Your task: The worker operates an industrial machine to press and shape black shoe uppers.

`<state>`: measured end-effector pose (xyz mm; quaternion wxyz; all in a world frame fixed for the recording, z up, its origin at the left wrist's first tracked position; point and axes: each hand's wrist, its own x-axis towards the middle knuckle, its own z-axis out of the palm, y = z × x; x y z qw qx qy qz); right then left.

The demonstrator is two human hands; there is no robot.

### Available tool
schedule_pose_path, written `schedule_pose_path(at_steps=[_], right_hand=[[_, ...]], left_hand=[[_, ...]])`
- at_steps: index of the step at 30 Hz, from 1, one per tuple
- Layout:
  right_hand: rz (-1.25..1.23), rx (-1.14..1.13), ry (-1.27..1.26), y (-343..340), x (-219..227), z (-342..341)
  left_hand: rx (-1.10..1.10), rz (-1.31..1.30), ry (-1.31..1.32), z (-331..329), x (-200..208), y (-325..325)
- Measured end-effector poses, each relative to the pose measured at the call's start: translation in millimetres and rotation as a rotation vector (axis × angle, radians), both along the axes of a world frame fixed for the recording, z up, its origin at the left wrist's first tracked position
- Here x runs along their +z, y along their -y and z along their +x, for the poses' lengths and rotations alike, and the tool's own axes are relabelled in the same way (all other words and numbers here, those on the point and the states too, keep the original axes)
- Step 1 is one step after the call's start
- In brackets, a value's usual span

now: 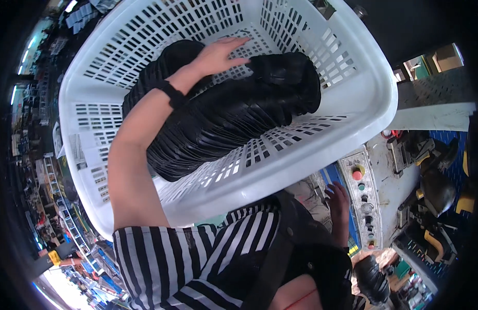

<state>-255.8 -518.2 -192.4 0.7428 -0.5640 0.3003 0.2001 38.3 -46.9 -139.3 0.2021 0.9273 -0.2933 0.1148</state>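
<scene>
A large white plastic basket [233,199] with slotted walls fills the upper middle. Inside it lie two long rows of black, glossy, closely ridged pieces [208,132] packed side by side; their exact kind I cannot make out. My left hand [218,56] reaches over the basket's near rim, a dark band on its wrist. Its fingers are stretched out over the black rows, near the gap between them, gripping nothing. My right hand [338,201] is outside the basket, below its right side, beside a control panel [364,201]. Its fingers look apart, with nothing visible in them.
The panel carries a red button [357,175] and several smaller ones. Right of it stands a machine with metal fittings [399,155] and a blue perforated surface. Another black ridged bundle [372,279] sits at the lower right. Cluttered shelving and a ladder [68,217] are at left.
</scene>
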Motion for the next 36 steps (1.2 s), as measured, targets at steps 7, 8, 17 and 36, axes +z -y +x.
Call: schedule_pose_path(at_steps=[7,8,17,36], right_hand=[[0.024,-0.142,0.092,-11,35,42],[0.02,-0.162,0.108,-10,47,46],[-0.666,0.018,1.237,-36,239,61],[0.059,-0.322,1.017,198,220,2]], left_hand=[[-0.178,-0.136,-0.69,32,-5,92],[-0.182,-0.256,-0.737,32,3,92],[-0.414,-0.311,-0.565,-101,274,163],[-0.607,-0.685,-0.788,-161,224,491]])
